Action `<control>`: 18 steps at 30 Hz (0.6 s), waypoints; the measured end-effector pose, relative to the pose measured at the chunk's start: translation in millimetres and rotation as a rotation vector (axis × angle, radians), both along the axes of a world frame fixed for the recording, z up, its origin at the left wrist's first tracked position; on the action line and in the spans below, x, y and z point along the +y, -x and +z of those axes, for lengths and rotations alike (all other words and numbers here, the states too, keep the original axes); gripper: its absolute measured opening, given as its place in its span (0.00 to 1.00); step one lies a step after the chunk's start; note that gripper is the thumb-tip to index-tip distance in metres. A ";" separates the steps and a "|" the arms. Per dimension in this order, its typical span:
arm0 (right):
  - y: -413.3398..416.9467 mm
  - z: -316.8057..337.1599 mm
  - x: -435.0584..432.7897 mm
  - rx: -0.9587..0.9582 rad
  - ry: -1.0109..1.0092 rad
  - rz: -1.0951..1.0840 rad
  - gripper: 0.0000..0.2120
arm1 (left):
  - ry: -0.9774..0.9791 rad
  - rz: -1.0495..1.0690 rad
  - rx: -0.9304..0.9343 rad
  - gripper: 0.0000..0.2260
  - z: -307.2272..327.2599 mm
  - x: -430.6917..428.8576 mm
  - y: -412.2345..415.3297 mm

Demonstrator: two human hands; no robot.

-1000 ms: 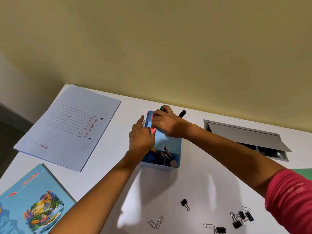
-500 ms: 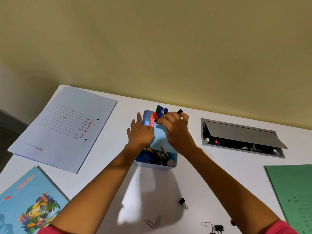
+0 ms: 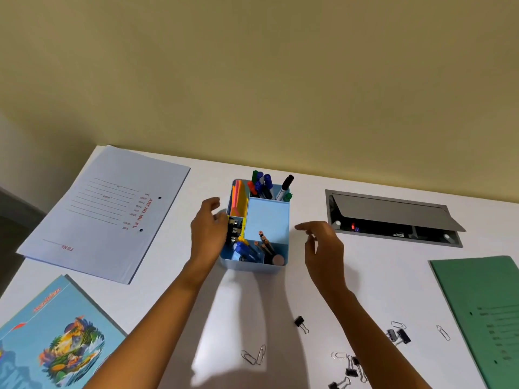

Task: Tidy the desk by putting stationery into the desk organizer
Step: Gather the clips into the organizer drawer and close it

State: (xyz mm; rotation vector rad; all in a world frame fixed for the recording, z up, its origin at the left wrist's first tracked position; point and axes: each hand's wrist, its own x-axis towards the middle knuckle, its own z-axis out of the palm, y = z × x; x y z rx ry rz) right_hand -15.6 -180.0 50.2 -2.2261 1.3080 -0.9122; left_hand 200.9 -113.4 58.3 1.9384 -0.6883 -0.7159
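The blue desk organizer stands mid-table. The left hand, fingers loose and empty, sits at its 9 o'clock, perhaps touching the wall. The right hand, relaxed and empty, hangs at 3 o'clock, apart. Binder clips and paper clips lie at 5 o'clock.

Rectangular light-blue desk organizer is read as smooth matt plastic, the white desk top as smooth. Pale lilac file folder is taken as matt card, silver paper clips as shiny wire.
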 end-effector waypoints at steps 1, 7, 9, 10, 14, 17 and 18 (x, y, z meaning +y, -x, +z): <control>3.4 -3.2 4.3 -0.001 -0.033 0.005 0.19 | -0.003 0.035 0.015 0.17 -0.8 11.3 3.1; 8.5 -17.8 30.1 0.046 -0.146 0.125 0.25 | -0.050 0.103 0.110 0.13 -28.2 65.2 32.2; 6.5 -21.6 36.5 0.067 -0.140 0.165 0.21 | -0.054 0.091 0.099 0.13 -29.5 70.0 40.0; 5.0 -23.1 39.3 0.085 -0.151 0.159 0.19 | -0.053 0.090 0.086 0.13 -28.3 70.9 43.1; 3.0 -28.5 53.3 0.074 -0.304 0.101 0.16 | -0.043 0.088 0.041 0.14 -21.9 75.2 50.1; 7.5 -28.7 60.3 0.031 -0.261 0.106 0.17 | -0.048 0.071 0.035 0.13 -23.3 77.9 51.0; 9.5 -27.8 61.0 0.029 -0.226 0.113 0.17 | -0.048 0.067 0.040 0.12 -25.0 78.0 52.4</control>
